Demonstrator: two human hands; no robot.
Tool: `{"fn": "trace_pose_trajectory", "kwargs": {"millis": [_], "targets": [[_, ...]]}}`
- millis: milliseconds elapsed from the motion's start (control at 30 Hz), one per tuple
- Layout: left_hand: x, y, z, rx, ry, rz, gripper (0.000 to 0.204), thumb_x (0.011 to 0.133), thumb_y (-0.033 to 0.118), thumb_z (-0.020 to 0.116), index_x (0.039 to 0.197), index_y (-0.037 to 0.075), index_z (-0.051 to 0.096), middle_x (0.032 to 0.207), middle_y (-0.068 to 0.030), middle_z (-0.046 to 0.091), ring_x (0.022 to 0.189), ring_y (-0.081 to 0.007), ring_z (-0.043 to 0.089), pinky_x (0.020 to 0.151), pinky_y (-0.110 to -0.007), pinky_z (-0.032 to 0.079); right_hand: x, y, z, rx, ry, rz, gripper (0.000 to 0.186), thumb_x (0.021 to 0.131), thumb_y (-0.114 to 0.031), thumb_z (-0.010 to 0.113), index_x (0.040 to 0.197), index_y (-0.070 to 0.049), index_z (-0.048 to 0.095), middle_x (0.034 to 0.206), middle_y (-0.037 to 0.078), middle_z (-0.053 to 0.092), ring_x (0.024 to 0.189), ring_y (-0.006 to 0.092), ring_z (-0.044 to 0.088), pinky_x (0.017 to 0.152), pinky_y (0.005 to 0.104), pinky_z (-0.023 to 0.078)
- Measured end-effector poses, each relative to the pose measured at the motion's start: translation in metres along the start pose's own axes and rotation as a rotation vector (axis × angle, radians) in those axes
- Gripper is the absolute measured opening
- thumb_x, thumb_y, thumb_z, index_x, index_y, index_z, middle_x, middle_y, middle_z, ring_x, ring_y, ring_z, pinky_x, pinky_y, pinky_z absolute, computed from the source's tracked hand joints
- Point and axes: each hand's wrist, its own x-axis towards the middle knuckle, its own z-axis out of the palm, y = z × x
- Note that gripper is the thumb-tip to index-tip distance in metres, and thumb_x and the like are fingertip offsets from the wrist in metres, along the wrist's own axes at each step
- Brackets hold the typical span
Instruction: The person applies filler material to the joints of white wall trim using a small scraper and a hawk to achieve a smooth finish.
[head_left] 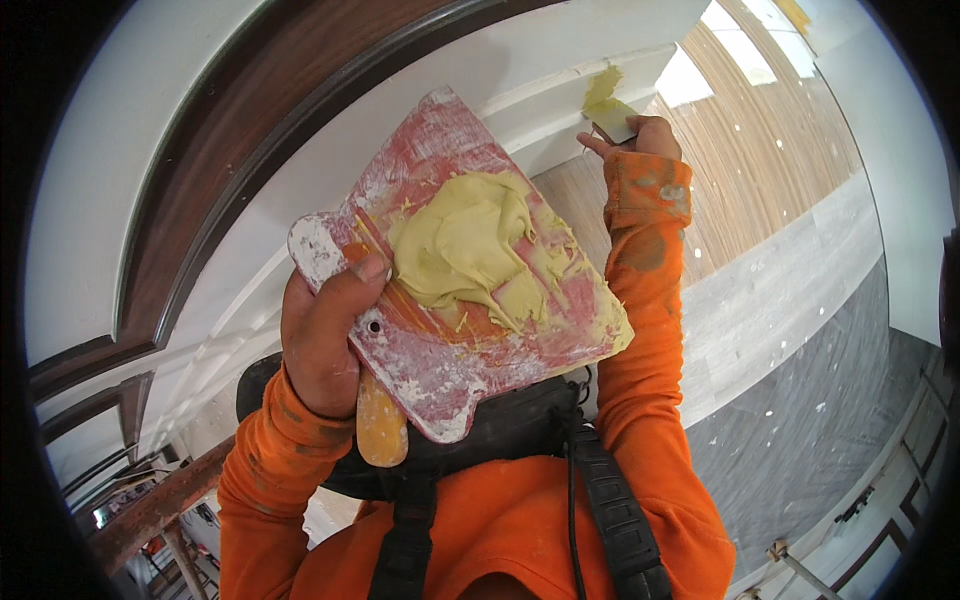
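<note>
My left hand (325,340) is closed round the edge of a worn red plastic putty board (430,140), its thumb on top. A thick mound of yellow putty (465,240) covers the middle of the board. An orange-yellow tool handle (382,425) sticks out below the same hand; the rest of that tool is partly hidden. Farther off, my right hand (652,138) grips a putty scraper (612,120) smeared with yellow. Its blade is against the white wall moulding, beside a fresh yellow putty patch (602,85).
Dark wood trim (190,200) frames the white wall panel on the left. Below lies a plank-patterned floor (790,140) with white spots, turning grey lower right. A rusty metal pole (165,500) crosses the lower left. A black bag (510,420) hangs at my front.
</note>
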Motion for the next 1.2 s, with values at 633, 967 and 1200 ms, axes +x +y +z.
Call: {"fn": "trace_pose_trajectory", "kwargs": {"millis": [633,967,1200], "targets": [[-0.001,-0.001,-0.005,0.050,-0.038,0.031,0.029,0.081,0.010,0.052,0.107,-0.002,0.051,0.098,-0.0083,0.057,0.089,-0.0149,0.055,0.082,-0.028,0.043,-0.007,-0.021,0.020,0.017,-0.201,-0.053,0.031,0.083,-0.001,0.038,0.108,0.017,0.031,0.109,0.033,0.044,0.096,0.0480,0.052,0.080,0.0547,0.051],[0.003,-0.014,-0.007,0.346,-0.068,0.261,0.028,0.081,0.010,0.052,0.106,-0.003,0.051,0.099,-0.0088,0.057,0.089,-0.0145,0.054,0.082,-0.028,0.043,-0.036,-0.050,0.028,-0.006,-0.361,-0.149,0.038,0.082,-0.001,0.039,0.113,0.017,0.027,0.118,0.032,0.039,0.098,0.0482,0.051,0.082,0.0541,0.051],[0.007,-0.019,-0.008,0.593,-0.152,0.493,0.030,0.082,0.011,0.051,0.108,-0.003,0.050,0.101,-0.0101,0.056,0.091,-0.0165,0.056,0.082,-0.029,0.044,-0.053,-0.071,-0.017,0.139,-0.393,-0.260,0.032,0.081,-0.001,0.043,0.106,0.017,0.038,0.112,0.026,0.045,0.102,0.0438,0.051,0.076,0.0509,0.055]]}}
